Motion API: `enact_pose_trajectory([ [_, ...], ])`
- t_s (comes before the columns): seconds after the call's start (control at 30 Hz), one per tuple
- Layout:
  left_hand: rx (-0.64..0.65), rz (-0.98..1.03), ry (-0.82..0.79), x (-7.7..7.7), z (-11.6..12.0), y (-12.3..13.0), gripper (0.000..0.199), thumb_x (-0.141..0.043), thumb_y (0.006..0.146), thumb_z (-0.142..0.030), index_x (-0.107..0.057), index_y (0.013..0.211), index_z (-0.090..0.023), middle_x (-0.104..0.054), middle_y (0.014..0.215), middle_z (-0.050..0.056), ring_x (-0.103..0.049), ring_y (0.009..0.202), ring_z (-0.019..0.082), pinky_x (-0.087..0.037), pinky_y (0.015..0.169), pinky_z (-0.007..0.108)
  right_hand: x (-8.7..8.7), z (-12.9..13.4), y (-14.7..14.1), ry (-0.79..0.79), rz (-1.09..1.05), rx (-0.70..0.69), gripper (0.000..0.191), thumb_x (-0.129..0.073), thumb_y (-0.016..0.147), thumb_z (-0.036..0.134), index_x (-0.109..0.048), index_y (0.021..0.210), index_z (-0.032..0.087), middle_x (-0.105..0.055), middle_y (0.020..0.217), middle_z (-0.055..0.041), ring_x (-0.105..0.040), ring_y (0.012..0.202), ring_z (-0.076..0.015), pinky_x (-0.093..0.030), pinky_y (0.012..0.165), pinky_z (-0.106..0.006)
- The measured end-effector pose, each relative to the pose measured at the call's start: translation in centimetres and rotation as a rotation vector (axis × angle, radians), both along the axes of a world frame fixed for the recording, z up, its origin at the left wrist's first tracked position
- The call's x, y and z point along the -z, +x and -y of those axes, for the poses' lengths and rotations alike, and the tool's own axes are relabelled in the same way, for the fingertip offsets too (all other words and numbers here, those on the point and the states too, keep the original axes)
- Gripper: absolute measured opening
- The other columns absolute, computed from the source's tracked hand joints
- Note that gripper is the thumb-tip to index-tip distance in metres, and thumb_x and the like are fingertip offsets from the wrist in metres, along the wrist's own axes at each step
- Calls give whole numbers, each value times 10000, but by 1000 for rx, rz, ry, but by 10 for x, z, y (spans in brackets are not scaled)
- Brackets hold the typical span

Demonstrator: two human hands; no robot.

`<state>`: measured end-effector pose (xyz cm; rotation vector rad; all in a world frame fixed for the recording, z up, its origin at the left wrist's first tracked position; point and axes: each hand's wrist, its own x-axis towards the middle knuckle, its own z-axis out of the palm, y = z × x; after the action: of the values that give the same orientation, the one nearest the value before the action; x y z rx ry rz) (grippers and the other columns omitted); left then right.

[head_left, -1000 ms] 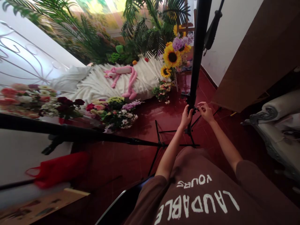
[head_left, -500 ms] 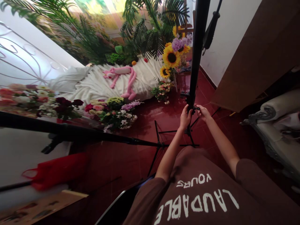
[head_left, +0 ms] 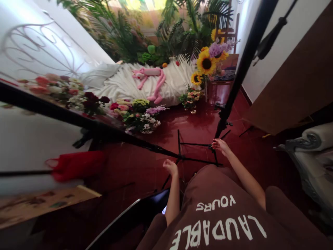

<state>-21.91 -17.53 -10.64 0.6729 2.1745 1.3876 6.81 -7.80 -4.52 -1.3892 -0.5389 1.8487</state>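
My left hand [head_left: 171, 167] hangs over the floor with loosely bent fingers and nothing visible in it. It is close to the lower end of a slanting black stand pole [head_left: 125, 139]; I see no grip on the pole. My right hand [head_left: 221, 146], fingers apart, is beside the foot of a second black stand pole [head_left: 240, 74]; whether the fingertips touch it I cannot tell. A clamp with a knob [head_left: 223, 111] sits on that second pole, above my right hand. Thin black stand legs [head_left: 195, 143] spread over the floor between the hands.
Flower bunches [head_left: 142, 116] and a white-draped platform [head_left: 174, 78] with a pink plush toy [head_left: 153, 73] lie ahead. Sunflowers [head_left: 206, 64] stand by the right pole. A red bag [head_left: 75, 165] is on the left, a pale carved sofa [head_left: 309, 152] on the right.
Both hands have come off the second pole's clamp. My left hand moved down and left, my right hand slightly down. The view has turned, shifting the scene.
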Motion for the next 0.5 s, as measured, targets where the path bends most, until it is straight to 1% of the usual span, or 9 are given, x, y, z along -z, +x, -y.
enact_pose_trajectory([
  [0.03,-146,-29,-11,-4,3,-13,380,-179,978,-463,-454,1015,-203,-563,805,39,-623,757,187,-521,712,383,3,1,-6,-3,4,-37,63,-508,871,211,-569,876,196,-693,660,2,-673,577,-123,-544,580,-224],
  [0.07,-255,-56,-9,-9,5,-24,360,-176,985,-427,-448,1051,-201,-579,894,57,-625,836,185,-520,778,387,5,2,-12,-6,10,-72,51,-519,866,212,-568,873,198,-694,664,1,-676,580,-125,-545,582,-224],
  [0.1,-301,-84,14,-14,4,-33,342,-185,989,-404,-445,1085,-203,-586,992,72,-619,920,179,-509,847,381,8,2,-19,-6,13,-105,45,-527,863,214,-569,870,200,-695,667,0,-680,586,-129,-546,582,-225],
  [0.2,-209,-182,200,-29,-4,-48,350,-264,982,-427,-455,1159,-194,-557,1220,111,-567,1122,171,-449,992,340,15,1,-41,11,1,-205,67,-514,873,221,-578,872,203,-701,681,-6,-690,613,-135,-550,589,-229],
  [0.27,-140,-217,306,-38,-14,-51,418,-328,959,-487,-458,1195,-167,-534,1285,144,-531,1200,186,-426,1023,327,18,0,-58,26,-9,-274,87,-500,883,225,-583,874,202,-703,687,-8,-692,622,-132,-553,600,-231],
  [0.3,-132,-210,325,-42,-19,-53,454,-357,945,-515,-460,1204,-157,-534,1291,156,-524,1214,191,-425,1018,316,19,-1,-66,33,-12,-310,94,-496,888,226,-585,876,201,-704,692,-9,-691,625,-129,-553,605,-231],
  [0.37,-149,-172,323,-49,-28,-56,511,-400,918,-558,-470,1206,-142,-567,1244,165,-549,1177,188,-446,971,287,19,-2,-85,38,-10,-389,100,-490,897,225,-586,880,200,-705,697,-12,-686,620,-124,-550,604,-227],
  [0.43,-139,-135,312,-54,-34,-61,545,-409,902,-589,-486,1195,-136,-617,1146,151,-600,1069,175,-475,889,263,18,-4,-105,32,2,-475,107,-482,909,223,-583,886,196,-704,698,-19,-679,612,-119,-540,585,-219],
  [0.5,-100,-113,308,-58,-37,-68,559,-392,894,-616,-513,1161,-140,-652,1020,120,-633,938,159,-492,799,248,15,-6,-129,14,8,-568,112,-477,919,220,-579,887,186,-699,689,-27,-669,598,-114,-526,565,-207],
])
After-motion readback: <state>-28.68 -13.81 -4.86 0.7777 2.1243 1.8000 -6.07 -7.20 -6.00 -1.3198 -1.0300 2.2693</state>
